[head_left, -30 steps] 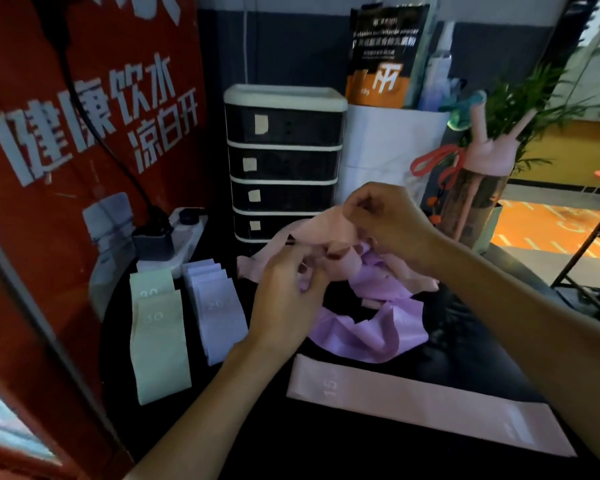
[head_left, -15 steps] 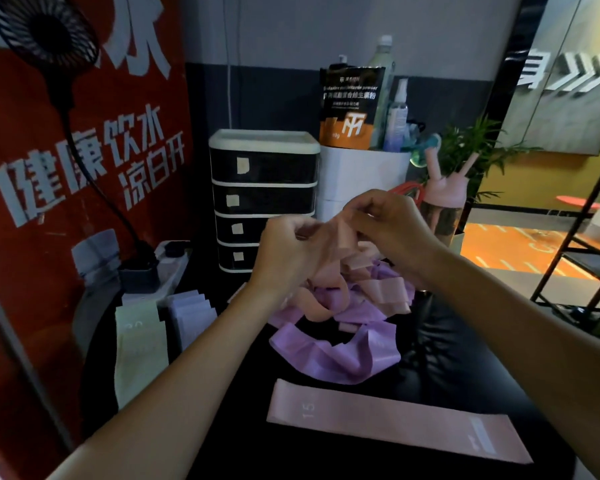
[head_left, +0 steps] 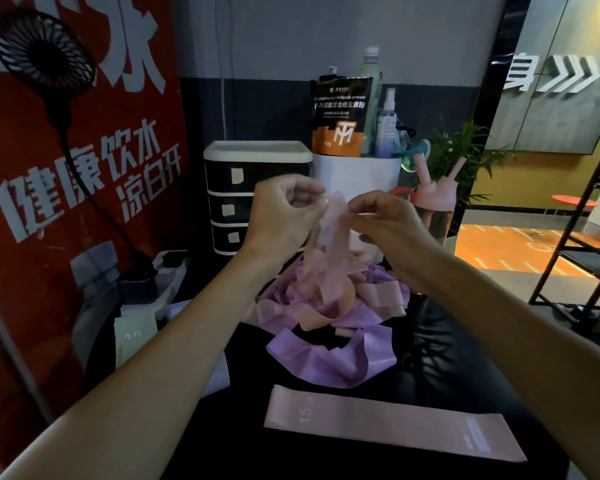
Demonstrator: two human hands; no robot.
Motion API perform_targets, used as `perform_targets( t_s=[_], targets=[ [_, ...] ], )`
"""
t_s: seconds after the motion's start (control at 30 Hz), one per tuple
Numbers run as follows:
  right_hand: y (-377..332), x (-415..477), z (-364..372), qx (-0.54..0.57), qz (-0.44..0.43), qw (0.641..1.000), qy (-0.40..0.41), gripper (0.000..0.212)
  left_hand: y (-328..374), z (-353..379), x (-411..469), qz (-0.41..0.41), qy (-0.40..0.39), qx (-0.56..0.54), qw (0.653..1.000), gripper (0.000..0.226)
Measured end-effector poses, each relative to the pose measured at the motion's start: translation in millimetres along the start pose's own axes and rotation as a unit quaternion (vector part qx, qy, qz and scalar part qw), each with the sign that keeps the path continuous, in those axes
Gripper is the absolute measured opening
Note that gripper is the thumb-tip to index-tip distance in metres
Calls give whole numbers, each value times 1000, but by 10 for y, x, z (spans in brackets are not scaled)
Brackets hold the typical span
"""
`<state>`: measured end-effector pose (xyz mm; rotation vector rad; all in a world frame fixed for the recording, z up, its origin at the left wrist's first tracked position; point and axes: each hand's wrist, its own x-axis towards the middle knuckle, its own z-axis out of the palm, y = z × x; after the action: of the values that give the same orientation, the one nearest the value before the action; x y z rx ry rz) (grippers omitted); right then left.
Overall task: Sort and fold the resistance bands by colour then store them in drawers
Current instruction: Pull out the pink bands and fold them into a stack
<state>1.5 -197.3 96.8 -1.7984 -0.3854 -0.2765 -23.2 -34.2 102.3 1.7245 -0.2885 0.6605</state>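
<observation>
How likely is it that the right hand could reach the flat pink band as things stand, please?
Probably yes: the flat pink band lies uncovered in front of the pile. But the right hand would first have to drop the raised band it pinches.

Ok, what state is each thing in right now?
left hand: pinches the lifted pink band
right hand: pinches the same band
lifted pink band: hanging down, twisted
pile of bands: tangled, pink and purple mixed
pink band marked 15: flat, unfolded
green band marked 30: flat
drawers: shut
</observation>
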Motion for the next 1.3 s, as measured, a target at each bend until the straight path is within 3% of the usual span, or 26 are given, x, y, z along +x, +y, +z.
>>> perform_targets(
  t_s=[0.1, 0.17, 0.23, 0.43, 0.57, 0.73, 0.87, 1.0, 1.17, 1.3],
  targets=[
    [-48, -2, -74, 44, 8, 997, -65, 38, 107, -31, 59, 51, -45, 8, 998, 19],
    [-91, -21, -98, 14, -15, 995, -96, 32, 149, -26, 73, 64, -61, 15, 996, 19],
    [-142, -9, -94, -31, -46, 996, -76, 18, 175, -30, 85, 78, -55, 13, 995, 19],
    [-168, 57, -112, -2, -62, 998, 17, 27, 154, -25, 86, 84, -24, 10, 996, 24],
    [-171, 9, -127, 16, -57, 998, 38, 15, 142, 7, 57, 87, -22, 42, 995, 10],
    [-301, -42, -141, 46, -72, 996, 32, 14, 187, 5, 30, 70, -68, 32, 995, 14],
    [-340, -59, -138, 90, -73, 992, -43, 30, 270, 1, 14, 43, -74, -26, 996, 19],
    [-362, -103, -122, 42, -103, 991, -76, 46, 312, -38, -6, 47, -71, -51, 995, 22],
    [-443, -109, -91, 13, -102, 995, 1, 28, 292, -81, 6, 58, -41, -44, 996, 16],
    [-532, -57, -120, 2, -75, 997, 12, 37, 329, -122, 49, 73, -52, -27, 996, 17]
  ],
)
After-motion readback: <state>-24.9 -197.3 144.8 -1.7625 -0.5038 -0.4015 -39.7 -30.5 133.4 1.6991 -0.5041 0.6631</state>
